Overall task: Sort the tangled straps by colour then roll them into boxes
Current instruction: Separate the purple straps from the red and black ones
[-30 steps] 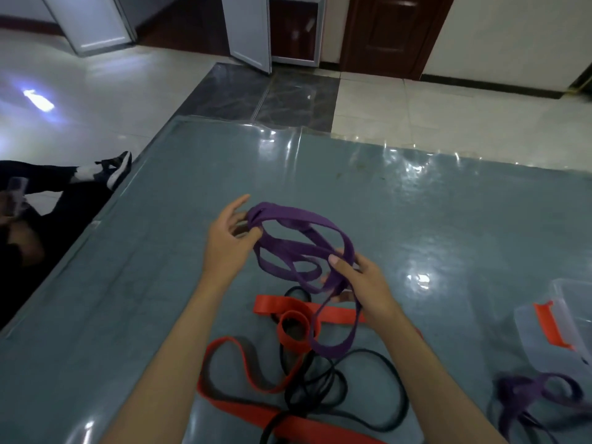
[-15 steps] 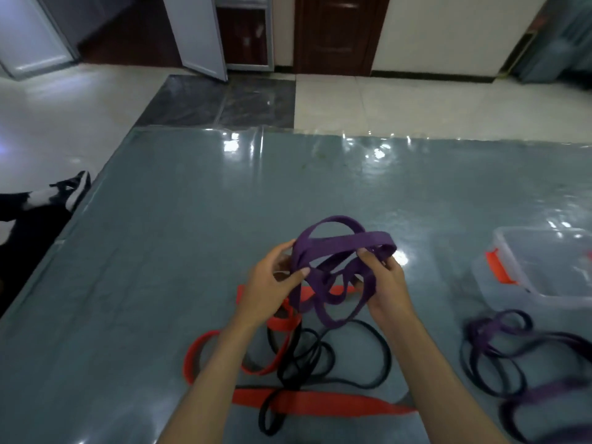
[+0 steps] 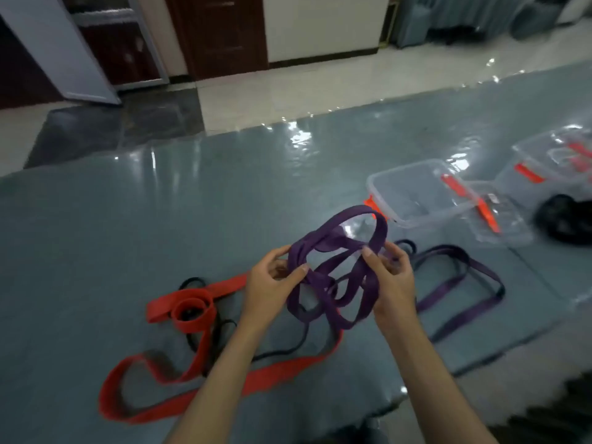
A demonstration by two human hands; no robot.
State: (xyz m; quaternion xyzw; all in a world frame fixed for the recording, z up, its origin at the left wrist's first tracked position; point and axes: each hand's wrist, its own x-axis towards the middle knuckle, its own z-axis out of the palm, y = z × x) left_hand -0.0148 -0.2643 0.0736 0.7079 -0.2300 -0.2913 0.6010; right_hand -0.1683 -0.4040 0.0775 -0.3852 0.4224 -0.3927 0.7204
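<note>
Grey, glossy table (image 3: 160,219) fills the view, with pale floor tiles and dark doors beyond it. Above its near middle, both hands hold a bundle of purple strap (image 3: 333,283) clear of the surface. The left hand (image 3: 272,290) pinches the loops at their left side between thumb and fingers; the right hand (image 3: 392,283) has its fingers curled round the loops at the right side. The coil stands roughly upright between them, one large loop arching up and the rest hanging down.

An open clear box (image 3: 413,193) sits up and to the right of the bundle, nearer the right hand than the left, with a second purple strap (image 3: 461,283) lying flat on the table just right of that hand. So the move to the box probably runs forward and rightward, led by the right hand. A red strap (image 3: 192,347) and thin black strap (image 3: 288,350) lie tangled on the table below and left, not yet sorted. Another clear box (image 3: 557,161) and a black heap (image 3: 567,222) sit at the far right.
</note>
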